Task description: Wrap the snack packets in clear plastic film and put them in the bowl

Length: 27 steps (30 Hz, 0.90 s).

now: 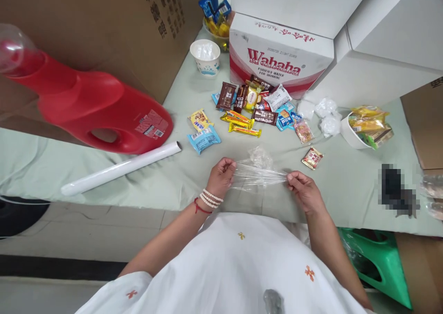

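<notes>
A clear plastic bag (259, 174) is stretched taut between both my hands just above the pale green table cover (166, 180). My left hand (221, 176) pinches its left end, fingers closed; beaded and red bracelets circle that wrist. My right hand (302, 190) pinches the right end, fingers closed too. A crumpled bit of clear plastic (259, 156) lies just beyond the bag. Farther back is a scatter of wrapped snacks (249, 106), brown, yellow and blue packets.
A red detergent jug (100, 108) lies on its side at left, with a white roll (121, 168) in front of it. A Wahaha carton (277, 55), a paper cup (205, 57) and a white bowl of snacks (349, 131) stand around. A green stool (380, 263) is lower right.
</notes>
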### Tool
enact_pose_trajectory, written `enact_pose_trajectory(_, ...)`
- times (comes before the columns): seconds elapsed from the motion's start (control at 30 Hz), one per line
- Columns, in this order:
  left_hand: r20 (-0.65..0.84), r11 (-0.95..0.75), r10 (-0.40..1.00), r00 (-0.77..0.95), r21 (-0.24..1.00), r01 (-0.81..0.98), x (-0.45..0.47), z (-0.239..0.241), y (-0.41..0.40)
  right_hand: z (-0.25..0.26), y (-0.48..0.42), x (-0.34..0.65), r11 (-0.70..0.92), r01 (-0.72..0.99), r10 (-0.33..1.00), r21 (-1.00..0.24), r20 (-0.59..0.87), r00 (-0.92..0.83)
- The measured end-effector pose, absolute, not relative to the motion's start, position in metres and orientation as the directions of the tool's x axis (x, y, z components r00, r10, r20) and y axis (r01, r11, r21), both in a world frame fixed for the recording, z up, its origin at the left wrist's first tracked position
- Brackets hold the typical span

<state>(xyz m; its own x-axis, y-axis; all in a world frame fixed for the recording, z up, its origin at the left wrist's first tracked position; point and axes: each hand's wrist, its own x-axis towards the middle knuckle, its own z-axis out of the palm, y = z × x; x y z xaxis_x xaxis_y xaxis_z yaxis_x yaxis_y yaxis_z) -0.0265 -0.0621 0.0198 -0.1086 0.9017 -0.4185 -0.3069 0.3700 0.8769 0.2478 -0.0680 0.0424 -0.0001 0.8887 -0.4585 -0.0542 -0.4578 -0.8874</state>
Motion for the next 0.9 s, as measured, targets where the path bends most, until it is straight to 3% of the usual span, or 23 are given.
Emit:
enact_pose_trajectory(0.17, -0.195, 0.206, 0.971, -0.139, 0.976, 0.074, -0.034, 0.021, -0.066, 0.05, -0.064, 0.268, -0.441, 0.006, 0.893, -0.897, -0.44, -0.091)
enact_pose_trajectory(0.27, -0.103, 0.102, 0.995, -0.009, 0.957, 0.273, -0.04, 0.026, -0.067, 0.05, -0.051, 0.268, -0.448, 0.105, 0.882, -0.888, -0.458, -0.11)
enact_pose_trajectory(0.37, -0.205, 0.188, 0.978, 0.037, 0.944, 0.271, -0.038, 0.032, -0.062, 0.043, -0.036, 0.25, -0.412, 0.248, 0.879, -0.877, -0.454, -0.146)
enact_pose_trajectory(0.53, -0.284, 0.311, 0.95, -0.13, 0.898, 0.31, -0.022, 0.042, -0.038, 0.034, -0.028, 0.215, -0.247, 0.272, 0.929, -0.93, -0.307, -0.208)
enact_pose_trajectory(0.7, -0.288, 0.281, 0.958, -0.002, 0.933, 0.225, 0.0, 0.03, -0.024, 0.038, -0.033, 0.21, -0.266, 0.147, 0.947, -0.953, -0.287, -0.143)
enact_pose_trajectory(0.9, -0.226, 0.247, 0.952, -0.205, 0.965, 0.085, 0.004, 0.015, -0.026, 0.04, -0.039, 0.225, -0.35, -0.125, 0.916, -0.928, -0.367, 0.161)
